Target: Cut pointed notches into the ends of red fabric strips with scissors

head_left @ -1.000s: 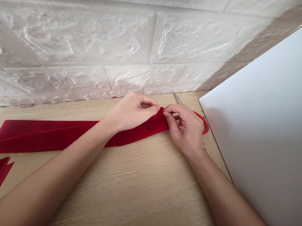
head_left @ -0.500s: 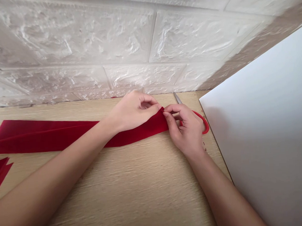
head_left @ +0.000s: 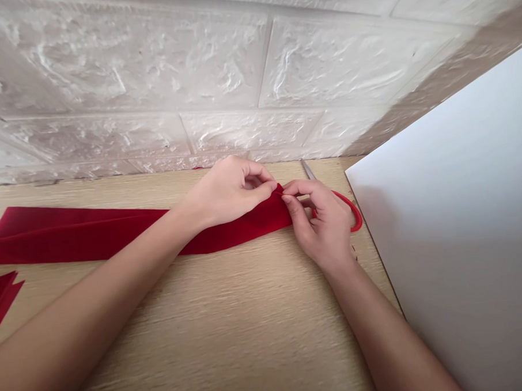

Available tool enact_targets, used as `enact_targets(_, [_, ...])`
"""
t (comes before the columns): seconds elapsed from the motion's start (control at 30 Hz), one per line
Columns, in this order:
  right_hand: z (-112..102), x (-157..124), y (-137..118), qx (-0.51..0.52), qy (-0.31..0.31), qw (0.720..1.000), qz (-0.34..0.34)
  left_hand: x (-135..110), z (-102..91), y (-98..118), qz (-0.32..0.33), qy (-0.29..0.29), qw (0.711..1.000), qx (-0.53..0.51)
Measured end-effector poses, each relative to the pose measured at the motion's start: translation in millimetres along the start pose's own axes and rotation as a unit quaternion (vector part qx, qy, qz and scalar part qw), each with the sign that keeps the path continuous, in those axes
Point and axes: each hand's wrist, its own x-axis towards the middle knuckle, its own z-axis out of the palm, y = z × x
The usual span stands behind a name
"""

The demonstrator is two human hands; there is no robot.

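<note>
Two hands work together at the pointed end of one long red fabric strip (head_left: 94, 234), which has a velvety look and lies flat on the table (head_left: 214, 318). The left hand (head_left: 228, 192) is curled narrow, its thumb and forefinger pinching the fabric just short of the tip. The right hand (head_left: 323, 224) pinches the tip from the other side, so the two hands nearly touch. The strip runs left from them and off the picture's left edge, its far edge just short of the wall. One smaller red fabric piece (head_left: 0, 296) lies apart at the left edge, nearer the person. One pair of scissors sits beyond the right hand, with a red handle ring (head_left: 352, 213) and a metal blade (head_left: 308, 170) pointing at the wall; whether the fingers touch them is hidden. The ring lies just beside the edge of one white board (head_left: 452, 222), which closes off the right side. Behind everything, an embossed white brick-pattern wall panel (head_left: 151, 67) meets the table's far edge.
</note>
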Motion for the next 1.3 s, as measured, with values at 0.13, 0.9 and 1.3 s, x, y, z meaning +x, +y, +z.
enact_targets(0.13, [0.0,-0.7,-0.9,0.013,0.003,1.0,0.01,0.0,0.7,-0.2,0.004,0.01,1.0,-0.01])
enact_targets(0.9, [0.5,-1.0,-1.1,0.028,-0.002,1.0,0.006,1.9,1.4,-2.5,-0.008,-0.002,1.0,-0.019])
enact_targets(1.3, [2.6,-1.3,-2.9,0.058,-0.019,0.997,0.054,-0.3,5.5,0.1,0.0,-0.005,0.999,-0.047])
